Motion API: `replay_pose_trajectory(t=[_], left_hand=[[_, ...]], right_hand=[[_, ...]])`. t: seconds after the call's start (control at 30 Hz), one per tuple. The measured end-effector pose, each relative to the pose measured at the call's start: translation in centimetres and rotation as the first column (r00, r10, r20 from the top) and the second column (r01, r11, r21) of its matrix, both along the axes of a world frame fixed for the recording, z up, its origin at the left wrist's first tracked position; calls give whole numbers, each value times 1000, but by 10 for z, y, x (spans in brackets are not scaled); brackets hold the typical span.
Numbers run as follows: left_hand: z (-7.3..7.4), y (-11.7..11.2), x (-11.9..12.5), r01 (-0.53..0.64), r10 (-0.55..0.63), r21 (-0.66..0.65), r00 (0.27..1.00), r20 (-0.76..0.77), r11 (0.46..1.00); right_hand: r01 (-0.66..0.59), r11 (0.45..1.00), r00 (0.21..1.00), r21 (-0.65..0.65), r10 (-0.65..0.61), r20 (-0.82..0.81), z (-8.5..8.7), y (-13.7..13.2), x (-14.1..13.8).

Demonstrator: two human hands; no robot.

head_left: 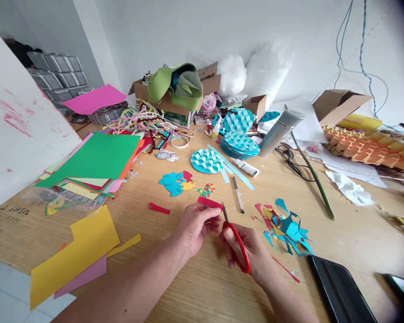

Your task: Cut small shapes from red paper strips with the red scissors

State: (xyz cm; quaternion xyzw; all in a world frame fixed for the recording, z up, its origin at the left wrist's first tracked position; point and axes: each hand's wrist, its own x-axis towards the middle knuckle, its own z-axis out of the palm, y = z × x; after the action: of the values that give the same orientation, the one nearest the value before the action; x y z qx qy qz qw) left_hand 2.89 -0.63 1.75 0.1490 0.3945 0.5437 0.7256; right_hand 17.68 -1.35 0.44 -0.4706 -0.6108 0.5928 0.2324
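Note:
Between its thumb and fingers my left hand (197, 226) pinches a strip of red paper (208, 203). My right hand (247, 249) grips red-handled scissors (237, 240), whose blades point up and meet the strip's right end. Another red paper piece (159, 208) lies to the left of my hands. Just beyond them are blue fish cutouts (172, 183), a yellow fish cutout (187, 186) and a small heap of coloured paper bits (207, 190). A round blue disc with a wavy pattern (207, 160) lies farther back.
Blue and red scraps (289, 226) lie right, near a pen (238, 195) and a black phone (340, 287). Coloured sheets (97, 154) and yellow paper (77, 251) cover the left. Behind stand a grey cylinder (279, 132), stacked discs (239, 146) and a glue bottle (245, 167).

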Motion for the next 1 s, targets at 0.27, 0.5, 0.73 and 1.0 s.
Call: replay_pose_trajectory(t=[0.27,0.5,0.73,1.0], left_hand=[[0,-1,1,-8,7,-17,999,-49,1000],[-1,-1,2,4,-5,-24,999,-47,1000],[-1,-2,3,9,-10,-17,1000,-27,1000],[-1,-3,3,-2,2,-19,999,-36,1000]], right_hand=[[-17,1000,1000,17,17,4,3,-1,-3],[-24,999,1000,37,24,5,5,-1,-3],[-13,999,1000,43,12,26,7,-1,-3],[-17,998,999,53,15,40,8,-1,-3]])
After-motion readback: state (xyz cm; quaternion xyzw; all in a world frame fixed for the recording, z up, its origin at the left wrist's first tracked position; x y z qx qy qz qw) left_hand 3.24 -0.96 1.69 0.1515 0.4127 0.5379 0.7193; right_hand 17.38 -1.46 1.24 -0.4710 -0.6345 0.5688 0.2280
